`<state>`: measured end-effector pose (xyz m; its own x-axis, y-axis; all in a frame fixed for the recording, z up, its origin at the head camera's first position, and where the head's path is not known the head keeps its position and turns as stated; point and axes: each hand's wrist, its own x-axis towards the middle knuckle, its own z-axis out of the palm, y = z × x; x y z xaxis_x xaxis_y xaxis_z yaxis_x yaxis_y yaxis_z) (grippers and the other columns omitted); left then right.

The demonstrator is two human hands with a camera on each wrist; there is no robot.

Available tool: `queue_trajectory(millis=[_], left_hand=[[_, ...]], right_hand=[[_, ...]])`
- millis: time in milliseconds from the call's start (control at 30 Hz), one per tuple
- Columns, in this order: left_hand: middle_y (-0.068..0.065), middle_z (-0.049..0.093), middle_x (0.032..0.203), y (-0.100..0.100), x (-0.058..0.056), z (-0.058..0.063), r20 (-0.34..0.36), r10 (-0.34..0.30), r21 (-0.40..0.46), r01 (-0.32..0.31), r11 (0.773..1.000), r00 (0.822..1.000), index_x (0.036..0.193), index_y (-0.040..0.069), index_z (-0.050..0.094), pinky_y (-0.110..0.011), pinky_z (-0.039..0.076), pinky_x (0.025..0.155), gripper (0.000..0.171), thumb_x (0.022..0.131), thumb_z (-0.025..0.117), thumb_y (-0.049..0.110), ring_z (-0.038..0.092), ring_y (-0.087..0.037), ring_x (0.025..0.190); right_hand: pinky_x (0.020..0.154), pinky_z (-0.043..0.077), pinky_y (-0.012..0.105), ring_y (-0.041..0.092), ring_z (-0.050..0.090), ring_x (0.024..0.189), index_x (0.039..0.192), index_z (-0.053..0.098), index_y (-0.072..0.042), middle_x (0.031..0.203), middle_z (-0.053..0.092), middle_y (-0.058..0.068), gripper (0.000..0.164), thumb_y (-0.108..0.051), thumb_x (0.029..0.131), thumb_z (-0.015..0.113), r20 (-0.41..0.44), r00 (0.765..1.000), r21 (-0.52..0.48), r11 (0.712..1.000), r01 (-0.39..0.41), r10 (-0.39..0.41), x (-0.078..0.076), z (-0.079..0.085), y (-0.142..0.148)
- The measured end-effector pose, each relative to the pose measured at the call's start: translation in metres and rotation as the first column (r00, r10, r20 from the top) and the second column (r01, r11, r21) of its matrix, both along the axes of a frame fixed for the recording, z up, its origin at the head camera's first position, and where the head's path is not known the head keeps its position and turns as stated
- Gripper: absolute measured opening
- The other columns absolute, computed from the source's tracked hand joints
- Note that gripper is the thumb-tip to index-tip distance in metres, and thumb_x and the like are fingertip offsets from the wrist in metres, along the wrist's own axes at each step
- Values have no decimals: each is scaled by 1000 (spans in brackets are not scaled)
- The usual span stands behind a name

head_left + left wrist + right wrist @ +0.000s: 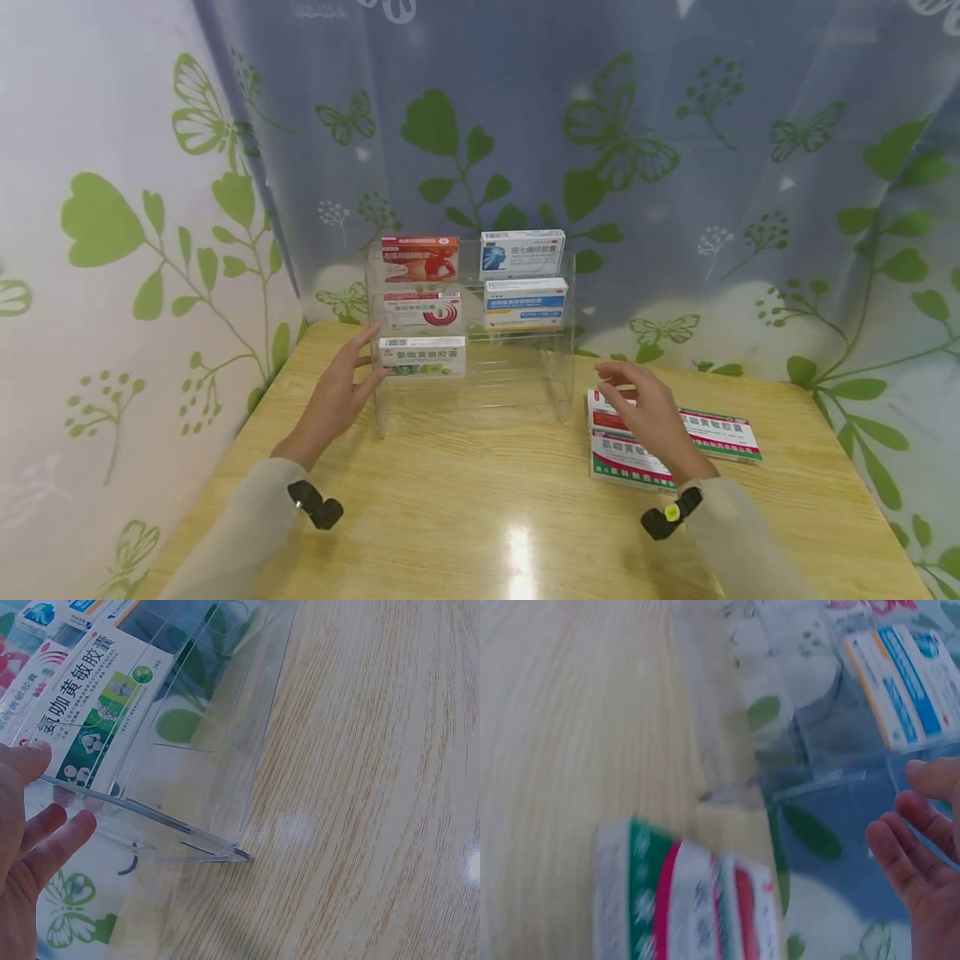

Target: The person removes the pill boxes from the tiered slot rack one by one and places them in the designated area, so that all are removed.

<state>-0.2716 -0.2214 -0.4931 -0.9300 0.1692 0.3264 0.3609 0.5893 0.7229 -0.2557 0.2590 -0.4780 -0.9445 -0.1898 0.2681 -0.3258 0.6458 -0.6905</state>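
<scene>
A clear acrylic display rack [517, 392] stands on the wooden table with medicine boxes on its tiers. My left hand [337, 404] is at the rack's left side, fingers loosely bent. Its thumb [31, 759] lies close to the end of a white-and-green medicine box [423, 357] on the bottom tier; whether it touches, I cannot tell. To the right of the rack, my right hand [654, 408] hovers with relaxed fingers and nothing in them. Below it lie several white, red and green medicine boxes [626, 462], partly hidden by that hand.
Higher on the rack sit a red box [420, 260], a white box with a pink arc pattern [423, 312], a white box with a blue head picture [522, 253] and a blue-striped box [525, 305]. A leaf-patterned curtain [495, 108] hangs behind the table [450, 517].
</scene>
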Motion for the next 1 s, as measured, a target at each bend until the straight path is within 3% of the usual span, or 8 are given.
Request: queue_trajectory(millis=[67,133,333,600,1000], left_hand=[[-21,32,176,-1,0,-1,-2,-1,3,1,1000,1000,173,23,28,-56,68,93,75,110,65,8,64,-51,135],[-20,30,177,-1,0,-2,1,-5,1,5,1000,1000,173,24,27,-56,68,94,76,110,65,9,63,-50,135],[-19,29,178,-2,-1,-2,-9,-7,-14,7,1000,1000,174,24,26,-56,68,94,77,110,65,10,63,-50,136],[-18,29,178,-2,0,-2,7,1,-1,-1,1000,1000,174,25,26,-56,67,96,76,110,65,11,63,-49,137],[-18,29,178,-2,0,-4,-5,6,-1,-6,1000,1000,174,26,26,-56,67,95,77,110,65,10,64,-48,137]], right_hand=[[104,63,54,30,69,121,144,67,-9,137,70,14,34,-17,111,66,-13,999,-30,999,-34,34,-8,8,-19],[103,63,57,32,69,121,142,68,-7,134,71,16,33,-13,110,67,-28,998,-55,996,-63,62,-15,16,-37],[106,63,52,33,69,125,142,68,-7,135,71,17,34,-11,108,70,-22,988,-105,983,-152,150,-32,30,-91],[109,62,50,36,71,126,142,67,-1,139,70,20,36,-9,107,69,16,975,-160,963,-217,222,-50,36,-149],[108,63,42,29,71,125,142,68,-3,143,68,14,36,-14,107,71,84,968,-65,971,-231,236,-58,37,-191]])
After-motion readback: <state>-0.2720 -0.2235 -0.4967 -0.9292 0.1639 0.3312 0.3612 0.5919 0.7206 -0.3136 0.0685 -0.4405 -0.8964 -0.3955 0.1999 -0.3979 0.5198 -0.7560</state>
